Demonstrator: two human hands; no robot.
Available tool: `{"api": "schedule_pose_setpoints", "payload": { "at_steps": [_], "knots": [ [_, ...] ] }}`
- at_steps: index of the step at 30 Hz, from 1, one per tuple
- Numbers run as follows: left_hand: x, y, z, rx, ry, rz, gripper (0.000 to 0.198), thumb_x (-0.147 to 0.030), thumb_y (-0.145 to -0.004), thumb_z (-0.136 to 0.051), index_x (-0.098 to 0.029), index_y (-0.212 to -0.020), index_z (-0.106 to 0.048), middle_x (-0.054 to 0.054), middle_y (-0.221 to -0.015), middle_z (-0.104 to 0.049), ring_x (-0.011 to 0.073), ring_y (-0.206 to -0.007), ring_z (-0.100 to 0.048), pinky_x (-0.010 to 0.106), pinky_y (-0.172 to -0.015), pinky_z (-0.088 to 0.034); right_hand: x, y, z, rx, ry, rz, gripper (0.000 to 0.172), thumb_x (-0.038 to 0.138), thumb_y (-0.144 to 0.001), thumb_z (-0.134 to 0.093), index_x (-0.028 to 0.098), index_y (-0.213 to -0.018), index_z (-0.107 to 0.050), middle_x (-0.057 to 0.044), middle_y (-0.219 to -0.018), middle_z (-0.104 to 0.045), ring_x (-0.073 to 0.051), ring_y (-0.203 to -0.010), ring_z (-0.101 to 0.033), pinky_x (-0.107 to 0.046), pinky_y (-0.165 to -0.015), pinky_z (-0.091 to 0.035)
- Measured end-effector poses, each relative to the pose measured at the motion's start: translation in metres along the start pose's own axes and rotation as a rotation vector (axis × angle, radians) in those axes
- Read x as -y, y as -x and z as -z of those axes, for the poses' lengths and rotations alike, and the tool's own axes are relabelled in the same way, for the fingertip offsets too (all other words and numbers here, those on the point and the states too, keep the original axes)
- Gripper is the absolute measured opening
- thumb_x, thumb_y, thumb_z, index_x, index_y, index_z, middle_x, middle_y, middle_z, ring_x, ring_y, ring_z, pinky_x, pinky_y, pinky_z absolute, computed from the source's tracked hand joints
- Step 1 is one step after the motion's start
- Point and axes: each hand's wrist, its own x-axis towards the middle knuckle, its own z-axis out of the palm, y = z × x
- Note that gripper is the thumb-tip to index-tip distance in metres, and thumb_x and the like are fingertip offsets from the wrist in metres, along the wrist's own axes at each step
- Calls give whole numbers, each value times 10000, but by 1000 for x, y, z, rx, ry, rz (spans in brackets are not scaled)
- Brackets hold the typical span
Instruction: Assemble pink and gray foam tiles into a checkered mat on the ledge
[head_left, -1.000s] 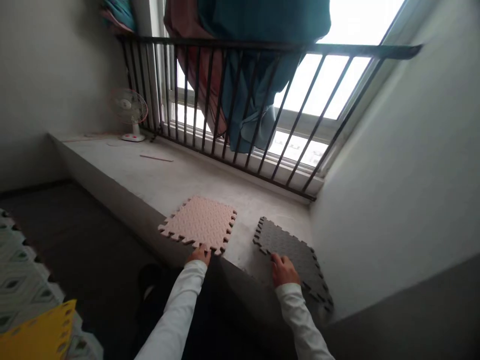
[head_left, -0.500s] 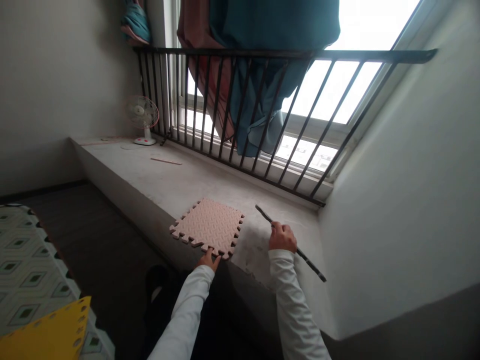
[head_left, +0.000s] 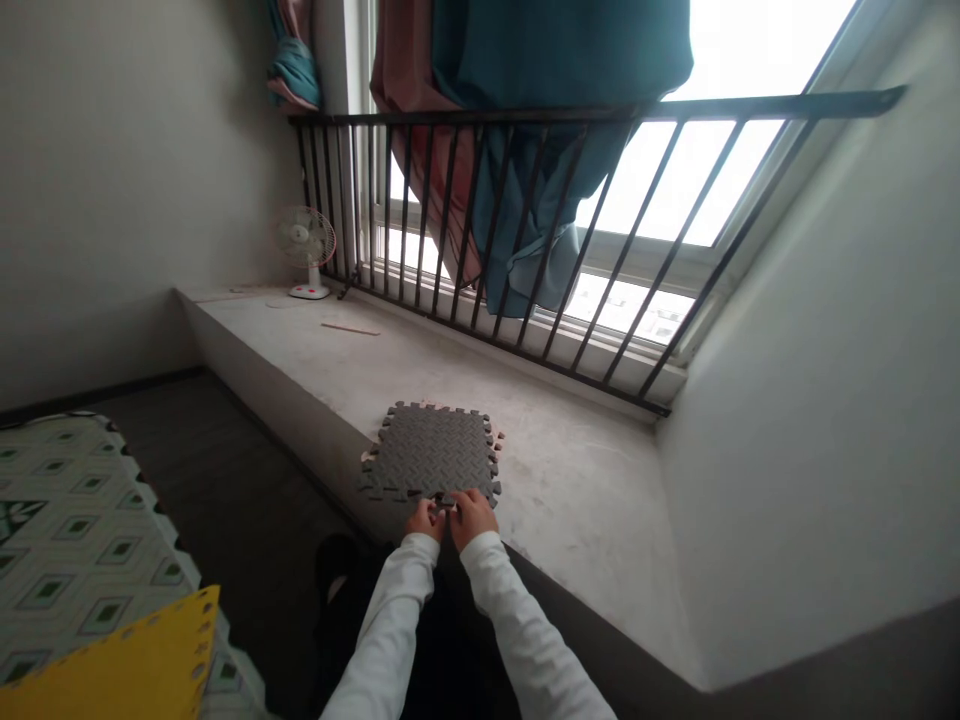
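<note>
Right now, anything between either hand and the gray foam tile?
Nothing visible. The left hand and right hand are both at the gray foam tile's near edge. The pink tile lies beneath it, peeking out at the edges, not blocking that side's top.

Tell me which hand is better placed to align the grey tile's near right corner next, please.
Probably the right hand: it sits at the grey tile's near edge, closer to that corner than the left hand.
</note>
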Motion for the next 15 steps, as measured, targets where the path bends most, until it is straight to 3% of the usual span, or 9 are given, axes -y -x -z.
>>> {"api": "schedule_pose_setpoints", "payload": {
  "at_steps": [4, 7, 11, 15],
  "knots": [
    [5, 3, -5, -128, 44, -45, 29, -196, -681, -521, -194, -665, -498, -13, -676, -549, 111, -681, -541, 227, -684, -401, -49, -15, 18, -44, -298, -402, 438, 163, -614, -591, 201, -1046, -534, -85, -1162, -448, -233, -1117, -352, -311, -917, -301],
    [7, 4, -8, -208, 69, -65, 55, -188, -677, -489, -197, -625, -473, 3, -686, -512, 130, -690, -522, 252, -698, -407, -67, -28, 24, 2, -430, -600, 426, 240, -702, -544, 167, -1113, -457, -105, -1061, -522, -208, -1020, -457, -335, -816, -396],
    [9, 3, -10, -288, 95, -81, 41, -160, -658, -477, -196, -639, -471, 22, -767, -470, 133, -728, -515, 264, -746, -414, -74, -40, 21, 97, -610, -737, 316, 333, -818, -409, 139, -1062, -465, -59, -904, -573, -130, -768, -555, -295, -645, -468],
    [11, 2, -9, -362, 142, -100, 102, -127, -631, -471, -200, -702, -476, 39, -861, -442, 142, -796, -517, 277, -791, -423, -74, -43, 11, 116, -691, -779, 302, 344, -803, -451, 152, -1033, -485, -44, -993, -532, -128, -819, -529, -324, -696, -470]
  ]
}}
